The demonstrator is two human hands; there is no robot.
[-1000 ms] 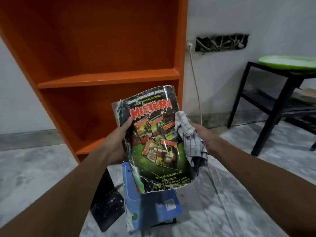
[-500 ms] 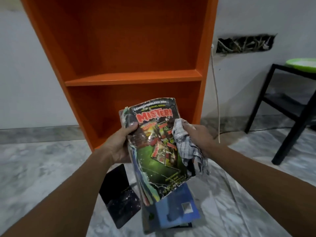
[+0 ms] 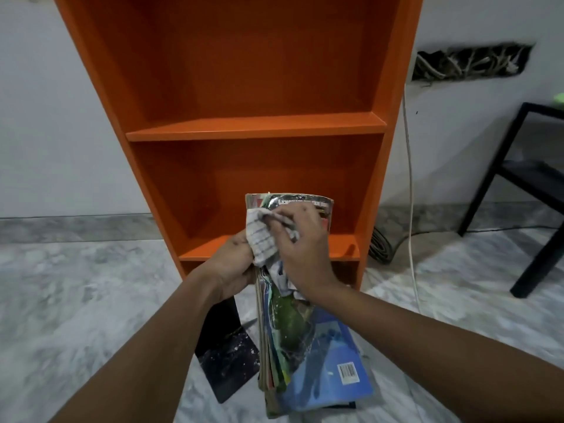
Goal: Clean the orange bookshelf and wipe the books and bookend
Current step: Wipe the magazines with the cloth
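Observation:
The orange bookshelf (image 3: pixel 253 129) stands straight ahead against the white wall, with nothing on its shelves. In front of its lowest shelf my left hand (image 3: pixel 233 264) grips the left edge of a worn magazine (image 3: pixel 288 325), held nearly upright and turned edge-on. My right hand (image 3: pixel 300 242) holds a checked grey cloth (image 3: pixel 262 239) against the upper part of the cover, fingers curled round it. Below, a blue book (image 3: pixel 332 374) lies on the floor. A black bookend (image 3: pixel 224 355) lies on the floor to its left.
The floor (image 3: pixel 76 300) is grey marble. A white cable (image 3: pixel 410 190) hangs down the wall right of the shelf, near a coiled dark cable (image 3: pixel 380 244). A black metal table (image 3: pixel 525 190) stands at the right. A wall opening (image 3: pixel 470 64) shows tangled wires.
My right hand has slid the cloth from the magazine's right side to its upper left. The magazine has turned more edge-on. The view has shifted, centring the shelf.

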